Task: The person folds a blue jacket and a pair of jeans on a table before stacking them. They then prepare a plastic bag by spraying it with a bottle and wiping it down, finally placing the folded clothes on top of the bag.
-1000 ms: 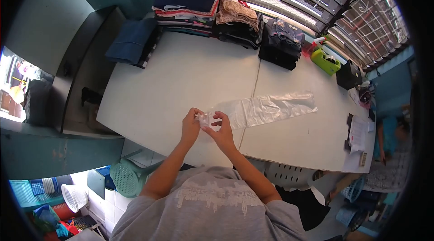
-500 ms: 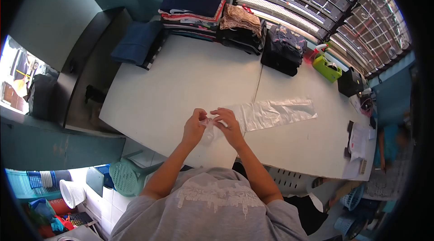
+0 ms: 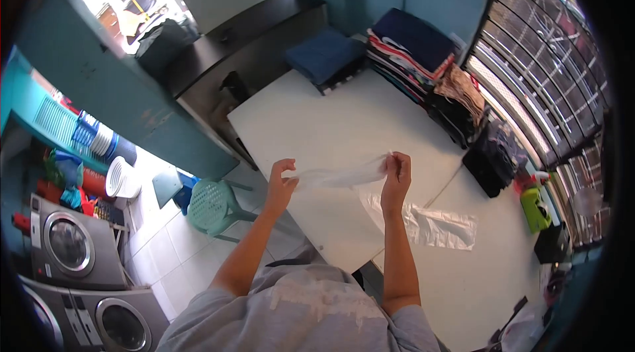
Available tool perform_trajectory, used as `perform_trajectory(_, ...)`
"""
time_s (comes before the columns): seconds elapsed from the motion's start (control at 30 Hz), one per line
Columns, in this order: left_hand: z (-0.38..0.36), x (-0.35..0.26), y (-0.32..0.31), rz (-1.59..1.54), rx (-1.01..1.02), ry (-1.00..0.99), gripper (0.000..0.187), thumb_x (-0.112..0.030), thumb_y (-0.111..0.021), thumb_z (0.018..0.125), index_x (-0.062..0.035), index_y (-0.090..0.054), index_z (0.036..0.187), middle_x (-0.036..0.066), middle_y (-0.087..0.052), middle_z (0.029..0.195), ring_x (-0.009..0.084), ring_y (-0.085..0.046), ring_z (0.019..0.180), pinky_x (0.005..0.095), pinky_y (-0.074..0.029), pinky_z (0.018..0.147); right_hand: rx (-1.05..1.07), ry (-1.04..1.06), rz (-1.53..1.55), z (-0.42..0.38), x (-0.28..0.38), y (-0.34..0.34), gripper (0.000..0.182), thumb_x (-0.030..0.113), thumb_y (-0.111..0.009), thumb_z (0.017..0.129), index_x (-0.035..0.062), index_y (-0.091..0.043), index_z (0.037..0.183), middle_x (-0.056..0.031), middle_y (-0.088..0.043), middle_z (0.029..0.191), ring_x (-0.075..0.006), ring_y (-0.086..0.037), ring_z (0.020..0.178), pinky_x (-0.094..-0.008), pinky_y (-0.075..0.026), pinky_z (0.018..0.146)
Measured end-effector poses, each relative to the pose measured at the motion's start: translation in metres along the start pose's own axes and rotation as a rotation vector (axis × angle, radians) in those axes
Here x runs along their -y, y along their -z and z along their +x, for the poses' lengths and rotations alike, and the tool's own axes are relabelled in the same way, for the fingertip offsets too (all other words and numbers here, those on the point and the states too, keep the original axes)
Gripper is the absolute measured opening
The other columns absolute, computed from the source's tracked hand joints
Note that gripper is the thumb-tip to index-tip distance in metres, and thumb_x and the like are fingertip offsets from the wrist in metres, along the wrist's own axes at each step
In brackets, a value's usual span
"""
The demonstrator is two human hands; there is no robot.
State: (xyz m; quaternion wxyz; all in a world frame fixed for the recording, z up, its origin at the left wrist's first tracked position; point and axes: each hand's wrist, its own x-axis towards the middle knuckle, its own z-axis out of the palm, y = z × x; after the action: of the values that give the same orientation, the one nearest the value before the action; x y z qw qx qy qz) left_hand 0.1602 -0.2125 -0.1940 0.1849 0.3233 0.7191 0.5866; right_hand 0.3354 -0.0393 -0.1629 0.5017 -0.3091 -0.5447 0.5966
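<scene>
A clear plastic bag [image 3: 344, 175] has its mouth edge spread between my two hands above the white table [image 3: 317, 114]. My left hand [image 3: 280, 185] is at the bag's left end; the film reaches its fingertips, with thumb and forefinger curled around it. At the other end, my right hand [image 3: 397, 179] pinches the film between thumb and fingers. The lower length of crinkled, shiny film [image 3: 440, 228] lies flat on the table, passing under my right forearm.
Folded clothes [image 3: 410, 48] are stacked along the far edge, beside folded blue cloth [image 3: 325, 54]. Dark garments [image 3: 493, 160] and a green holder [image 3: 534, 210] stand by the barred window. A green plastic chair [image 3: 215, 206] and washing machines [image 3: 69, 241] are at left.
My hands have moved apart, from close together to wide, stretching the bag's mouth between them. The view has turned left, bringing the washing machines into sight.
</scene>
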Motion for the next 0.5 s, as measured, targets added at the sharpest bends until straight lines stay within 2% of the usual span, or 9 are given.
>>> perform_trajectory(0.07,-0.016,-0.018,0.023,0.048,0.053,-0.202,0.022,0.011,-0.047,0.075,-0.0079,-0.045,0.087,0.006,-0.051,0.106,0.0164,-0.048,0.104,0.0277,-0.041,0.078,0.073,0.003,0.043,0.010,-0.003,-0.019,0.005,0.006,-0.049,0.088,0.0016,-0.050,0.091,-0.0015,-0.050,0.076,-0.0078,-0.047,0.070,-0.0208,-0.039,0.067)
perform_trajectory(0.2,-0.034,-0.024,0.082,-0.149,0.369,-0.103,0.019,0.010,-0.047,0.077,-0.0083,-0.043,0.081,0.007,-0.047,0.117,0.0179,-0.047,0.108,0.0303,-0.042,0.080,0.244,0.037,-0.002,0.016,0.009,-0.065,0.006,0.005,-0.048,0.088,0.0015,-0.051,0.092,-0.0024,-0.054,0.080,-0.0078,-0.049,0.075,-0.0200,-0.039,0.068)
perform_trajectory(0.23,-0.035,-0.023,0.098,-0.073,0.387,-0.117,0.017,0.009,-0.048,0.077,-0.0074,-0.046,0.084,0.008,-0.046,0.119,0.0191,-0.046,0.110,0.0312,-0.041,0.084,0.299,0.015,0.037,0.014,0.012,-0.081,0.006,0.004,-0.049,0.087,0.0019,-0.052,0.092,-0.0027,-0.055,0.081,-0.0079,-0.050,0.074,-0.0195,-0.039,0.066)
perform_trajectory(0.33,-0.043,-0.018,0.118,0.027,0.161,-0.133,0.017,0.006,-0.049,0.078,-0.0070,-0.050,0.089,0.009,-0.048,0.117,0.0204,-0.048,0.107,0.0317,-0.040,0.087,0.641,-0.011,0.060,-0.007,0.023,-0.138,0.005,0.004,-0.050,0.087,0.0026,-0.051,0.092,-0.0011,-0.053,0.082,-0.0086,-0.050,0.074,-0.0213,-0.041,0.071)
perform_trajectory(0.37,-0.043,-0.008,0.125,-0.042,0.147,-0.193,0.021,0.003,-0.050,0.079,-0.0076,-0.050,0.098,0.007,-0.049,0.112,0.0183,-0.049,0.103,0.0316,-0.038,0.090,0.741,-0.041,0.088,-0.019,0.024,-0.160,0.005,0.004,-0.050,0.087,0.0027,-0.051,0.092,-0.0012,-0.053,0.081,-0.0084,-0.051,0.073,-0.0212,-0.041,0.070)
perform_trajectory(0.4,-0.045,0.000,0.134,-0.190,0.178,-0.111,0.021,0.002,-0.051,0.080,-0.0075,-0.049,0.099,0.006,-0.049,0.111,0.0168,-0.048,0.102,0.0308,-0.038,0.090,0.843,-0.076,0.115,-0.033,0.025,-0.184,0.005,0.004,-0.051,0.087,0.0029,-0.052,0.092,-0.0013,-0.053,0.080,-0.0083,-0.051,0.072,-0.0210,-0.042,0.069)
perform_trajectory(0.47,-0.052,0.016,0.163,-0.490,0.235,0.050,0.021,-0.001,-0.052,0.082,-0.0075,-0.047,0.101,0.004,-0.049,0.109,0.0137,-0.048,0.099,0.0293,-0.038,0.089,0.878,-0.046,0.057,-0.062,0.027,-0.233,0.005,0.005,-0.051,0.087,0.0037,-0.052,0.092,-0.0007,-0.053,0.077,-0.0070,-0.050,0.072,-0.0194,-0.040,0.067)
perform_trajectory(0.5,-0.056,0.025,0.183,-0.623,0.172,0.074,0.020,-0.002,-0.051,0.083,-0.0073,-0.046,0.102,0.003,-0.049,0.107,0.0126,-0.048,0.098,0.0284,-0.038,0.088,0.871,-0.039,0.008,-0.074,0.024,-0.257,0.005,0.005,-0.050,0.087,0.0041,-0.052,0.092,-0.0004,-0.053,0.077,-0.0066,-0.049,0.072,-0.0190,-0.040,0.067)
